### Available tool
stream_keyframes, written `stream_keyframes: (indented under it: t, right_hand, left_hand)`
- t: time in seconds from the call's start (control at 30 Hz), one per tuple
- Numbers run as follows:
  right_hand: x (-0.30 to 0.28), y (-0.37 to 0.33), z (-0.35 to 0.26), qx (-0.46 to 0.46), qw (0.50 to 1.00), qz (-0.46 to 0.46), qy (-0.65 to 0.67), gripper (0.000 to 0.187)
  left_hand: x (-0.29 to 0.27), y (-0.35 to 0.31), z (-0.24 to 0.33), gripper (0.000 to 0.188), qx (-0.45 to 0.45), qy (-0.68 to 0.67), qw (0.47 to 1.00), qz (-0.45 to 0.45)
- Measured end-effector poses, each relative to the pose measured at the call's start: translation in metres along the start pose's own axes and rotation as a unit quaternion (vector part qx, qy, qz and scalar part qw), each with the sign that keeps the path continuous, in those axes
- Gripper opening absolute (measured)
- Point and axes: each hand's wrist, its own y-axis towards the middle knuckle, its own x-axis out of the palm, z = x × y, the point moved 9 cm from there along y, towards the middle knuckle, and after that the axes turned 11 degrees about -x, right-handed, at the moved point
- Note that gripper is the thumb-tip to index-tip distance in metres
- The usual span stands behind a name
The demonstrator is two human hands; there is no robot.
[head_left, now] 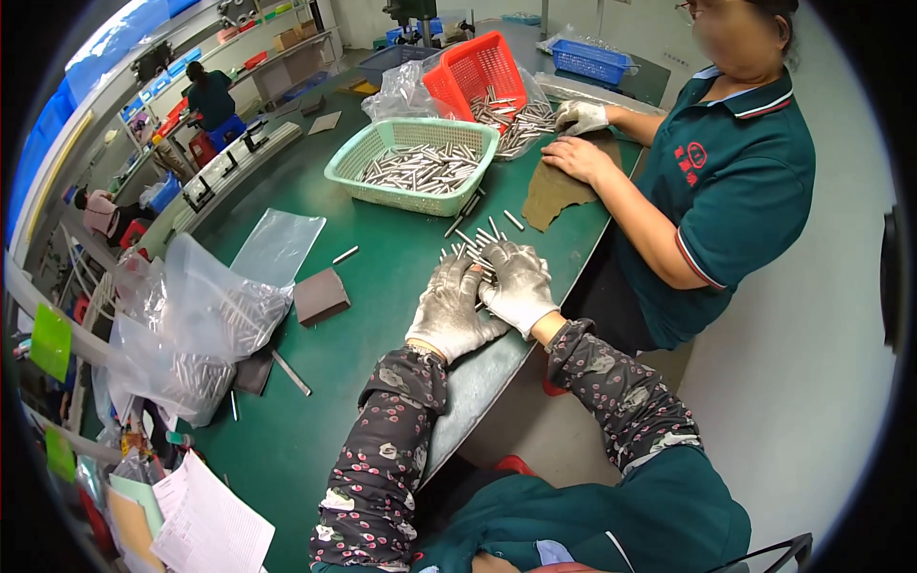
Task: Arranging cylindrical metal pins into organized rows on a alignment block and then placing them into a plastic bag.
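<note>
Short silvery metal pins (465, 245) are bunched on the green table, poking out past my fingertips. My left hand (447, 307), in a greyed white glove, is bent over the near left side of the bunch. My right hand (522, 288), gloved alike, curls over its right side. The thumbs lie close together below, and the palms hide part of the pins. Just beyond, a few loose pins (514, 221) lie apart. A pale green basket (346, 179) full of similar pins stands past my hands.
A tipped red basket (475, 72) spills pins onto plastic. At right, a co-worker's bare hand (580, 159) and gloved hand (581, 116) rest by a brown sheet (554, 196). Left are bags of pins (196, 368), a dark block (321, 296), a rod (291, 373) and papers (212, 520).
</note>
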Motion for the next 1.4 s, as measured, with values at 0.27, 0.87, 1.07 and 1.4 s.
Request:
stream_keyframes:
  t: [0.27, 0.87, 1.07, 1.4]
  right_hand:
    - [0.008, -0.023, -0.038, 0.002, 0.999, 0.000, 0.051, 0.034]
    - [0.046, -0.123, -0.228, -0.133, 0.987, -0.043, 0.083, 0.034]
    - [0.061, -0.137, -0.286, -0.169, 0.978, -0.077, 0.099, 0.032]
    - [0.051, -0.117, -0.238, -0.309, 0.922, -0.008, 0.234, 0.043]
  left_hand:
    - [-0.014, -0.048, -0.017, 0.066, 0.051, -0.021, 0.997, 0.058]
    - [-0.067, -0.250, -0.092, 0.060, -0.039, 0.009, 0.997, 0.071]
    - [-0.091, -0.299, -0.120, 0.060, -0.052, -0.035, 0.991, 0.120]
    - [-0.092, -0.303, -0.133, 0.072, -0.098, -0.044, 0.978, 0.179]
